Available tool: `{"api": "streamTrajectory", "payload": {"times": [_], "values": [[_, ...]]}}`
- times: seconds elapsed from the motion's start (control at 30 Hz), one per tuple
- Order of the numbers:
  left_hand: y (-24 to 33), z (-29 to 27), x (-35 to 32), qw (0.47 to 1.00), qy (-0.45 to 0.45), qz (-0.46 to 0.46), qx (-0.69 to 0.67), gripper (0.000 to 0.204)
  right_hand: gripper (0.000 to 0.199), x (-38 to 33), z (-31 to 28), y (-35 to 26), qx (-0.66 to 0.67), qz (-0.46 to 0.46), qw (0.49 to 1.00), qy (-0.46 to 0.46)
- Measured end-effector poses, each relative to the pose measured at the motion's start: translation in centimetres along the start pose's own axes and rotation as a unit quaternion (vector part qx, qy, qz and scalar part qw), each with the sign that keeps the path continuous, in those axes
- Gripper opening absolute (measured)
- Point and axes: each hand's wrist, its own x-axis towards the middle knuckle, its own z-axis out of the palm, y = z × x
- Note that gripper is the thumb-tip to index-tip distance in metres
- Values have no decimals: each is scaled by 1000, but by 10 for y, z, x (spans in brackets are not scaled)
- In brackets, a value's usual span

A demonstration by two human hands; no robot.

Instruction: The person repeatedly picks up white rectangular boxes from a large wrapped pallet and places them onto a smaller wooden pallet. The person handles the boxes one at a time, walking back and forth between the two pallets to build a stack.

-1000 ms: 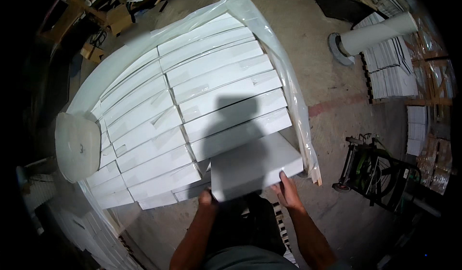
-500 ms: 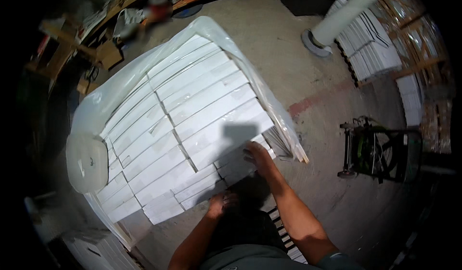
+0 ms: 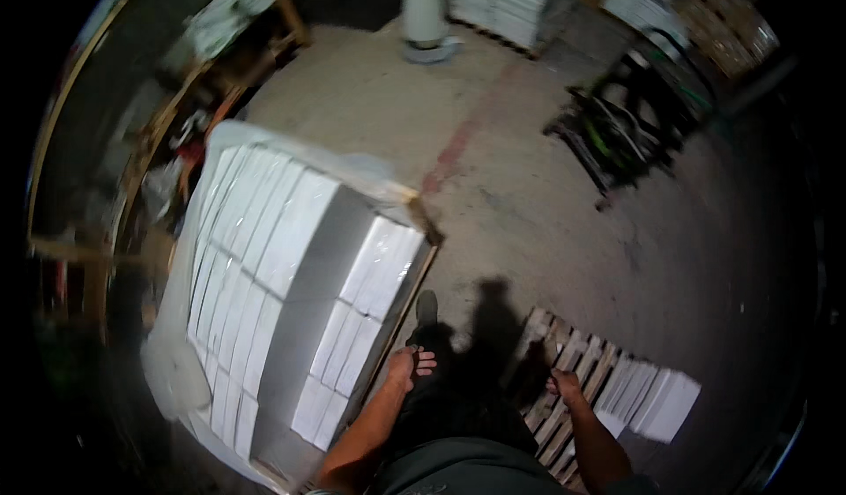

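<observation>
My left hand (image 3: 411, 365) is held in front of me, beside the near right edge of a large stack of flat white boxes (image 3: 264, 222). Its fingers are loosely bent and apart, and nothing shows in them. Some boxes in the stack stand higher at the left, with a lower row (image 3: 352, 319) along the right side. Clear plastic film (image 3: 181, 376) hangs around the stack. My right hand (image 3: 564, 384) is over a wooden pallet (image 3: 555, 345), its fingers curled in with no object visible. Several white boxes (image 3: 648, 402) lie on that pallet's right part.
A black and green wheeled cart (image 3: 626, 116) stands on the concrete floor (image 3: 520, 195) at the far right. Toward the back are a white column (image 3: 425, 10) and more stacked white boxes (image 3: 511, 1). Cluttered wooden shelving (image 3: 167, 116) runs along the left.
My view has turned right, so the big stack now sits farther left. Both hands have come off the boxes; the right one has swung over to the pallet with its fingers curled.
</observation>
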Motion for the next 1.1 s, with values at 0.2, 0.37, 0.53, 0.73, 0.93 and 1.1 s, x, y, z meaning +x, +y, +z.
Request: {"api": "streamTrajectory", "payload": {"times": [0.2,0.37,0.53,0.73,0.93,1.1], "values": [[-57,74,-3,975,-105,-64,188,33,38,-80,-163,179,82,80,979,166],[-116,126,19,918,-186,-153,314,25,27,-166,-146,461,322,127,936,63],[-111,141,38,896,-171,-114,394,23,34,-238,-24,446,344,184,909,145],[-201,205,6,808,-223,-127,531,34,32,-301,7,515,510,289,795,154],[-333,279,-30,754,-222,-141,602,37,33,-314,-49,567,519,316,775,175],[-466,322,-39,734,-248,-137,617,39,30,-276,-128,701,562,302,755,154]]}}
